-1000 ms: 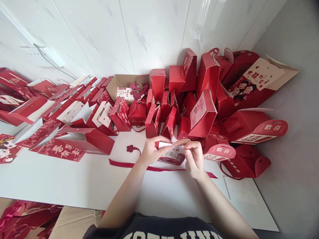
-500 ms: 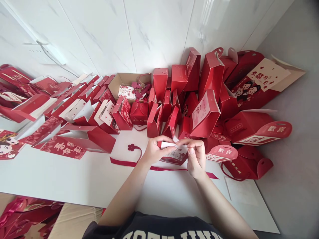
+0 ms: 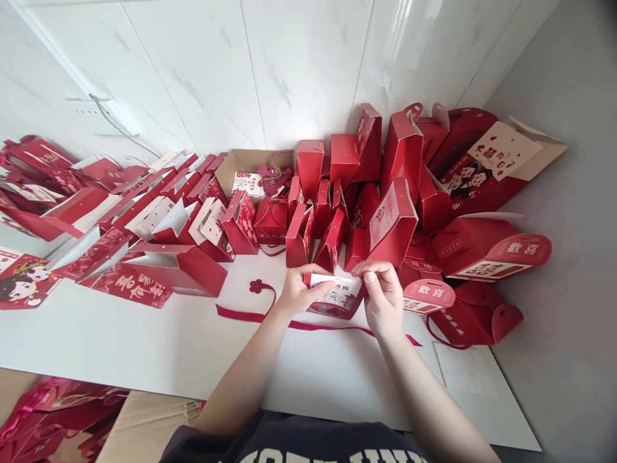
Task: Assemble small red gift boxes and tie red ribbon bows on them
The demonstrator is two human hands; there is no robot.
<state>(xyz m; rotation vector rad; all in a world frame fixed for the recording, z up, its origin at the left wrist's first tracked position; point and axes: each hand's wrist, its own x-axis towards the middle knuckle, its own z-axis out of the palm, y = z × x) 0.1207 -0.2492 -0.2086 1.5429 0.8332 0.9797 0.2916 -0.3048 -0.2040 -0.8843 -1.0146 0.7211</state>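
Observation:
A small red gift box (image 3: 344, 296) with a white printed front stands on the white table in front of me. My left hand (image 3: 299, 292) closes on its upper left edge, the thumb lying across the white top flap. At the upper right corner of the box is my right hand (image 3: 384, 297), its thumb and fingers bent together. Whether anything is between those fingertips is too small to tell. Beneath my wrists and past the box's near side runs a dark red ribbon (image 3: 315, 326). A red flower-ended cord (image 3: 256, 286) curls beside my left hand.
Rows of red gift boxes (image 3: 311, 164) crowd the back of the table (image 3: 193, 341) along the tiled wall. Among them sits an open cardboard box (image 3: 234, 162) with cards and red tags. Handled boxes (image 3: 486, 315) stand at right; more red packaging (image 3: 58, 418) lies below the table's left front.
My right hand has drawn slightly right, away from the flap, uncovering more of the box's white printed front. The left hand keeps its hold. The view has shifted slightly.

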